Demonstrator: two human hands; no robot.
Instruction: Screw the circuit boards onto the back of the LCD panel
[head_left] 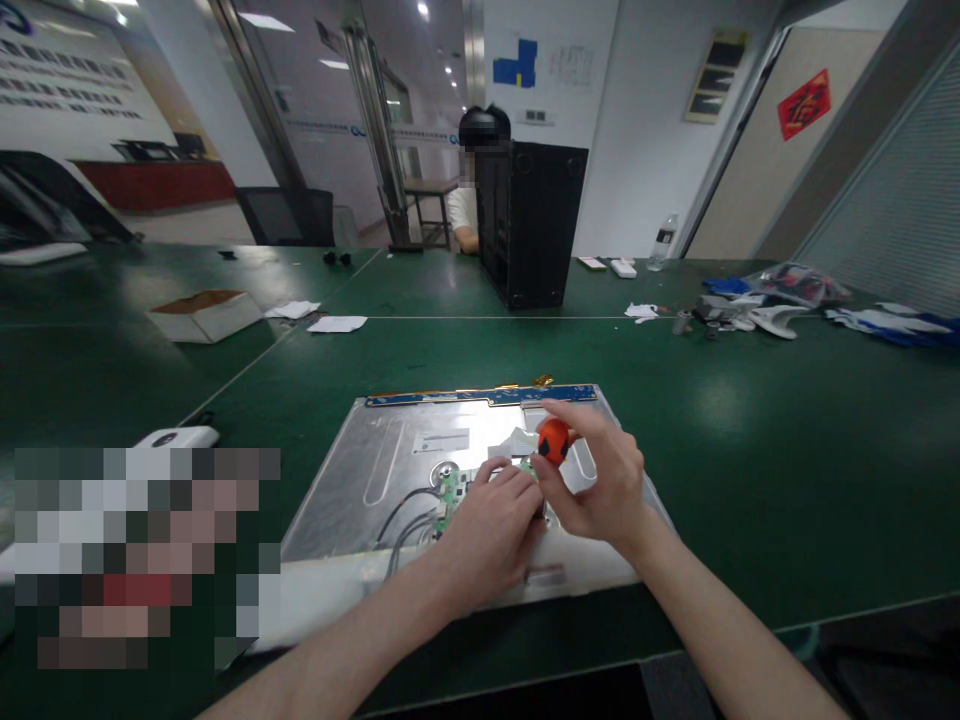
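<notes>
Your right hand (604, 485) pinches the orange knob (553, 441) over the green board (453, 486); your left hand (491, 520) covers part of the board, grip unclear. White box (225, 319) ahead-left, contents unreadable.

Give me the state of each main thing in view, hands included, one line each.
Left hand: over the circuit board, fingers bent.
Right hand: closed on the orange-and-black knob.
Orange-and-black knob: held, off the green table.
Circuit board: partly covered.
Silvery panel: lying flat.
White box: open at the top.
Black case: standing upright.
Bottle: upright.
</notes>
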